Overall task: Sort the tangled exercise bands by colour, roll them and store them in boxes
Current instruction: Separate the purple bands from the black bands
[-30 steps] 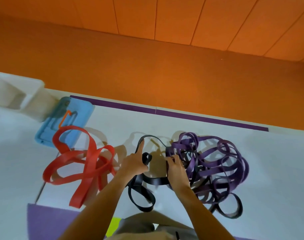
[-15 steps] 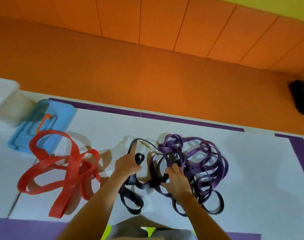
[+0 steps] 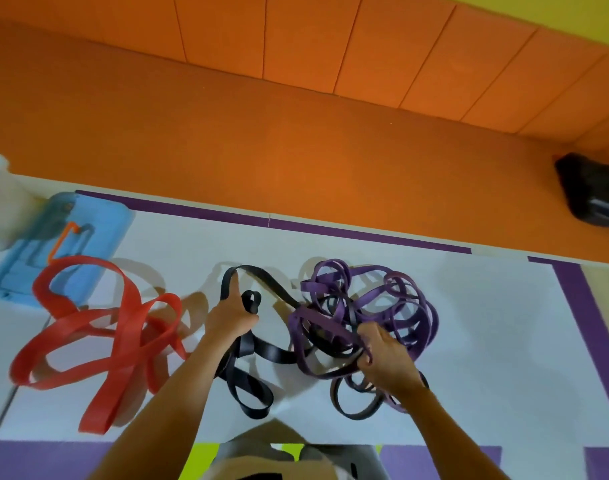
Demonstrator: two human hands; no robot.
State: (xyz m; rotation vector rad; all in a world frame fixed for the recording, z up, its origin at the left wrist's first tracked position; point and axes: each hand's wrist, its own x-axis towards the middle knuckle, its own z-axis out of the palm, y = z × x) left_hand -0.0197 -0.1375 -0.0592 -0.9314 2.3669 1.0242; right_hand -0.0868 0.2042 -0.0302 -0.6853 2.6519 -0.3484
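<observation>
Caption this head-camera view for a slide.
Left hand grips black band; right hand grips purple tangle; red bands aside.

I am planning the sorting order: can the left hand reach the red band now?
Likely yes, once freed: the left hand grips the black band, but the red band lies close beside it, with nothing between.

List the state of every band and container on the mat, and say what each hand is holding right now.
red bands, loose and unrolled, apart from the others.
black band, unrolled, held by the left hand, runs into the purple tangle.
purple bands, tangled heap, gripped by the right hand.
blue tray, lying flat by the white box.
white box, mostly out of frame, contents unseen.
</observation>
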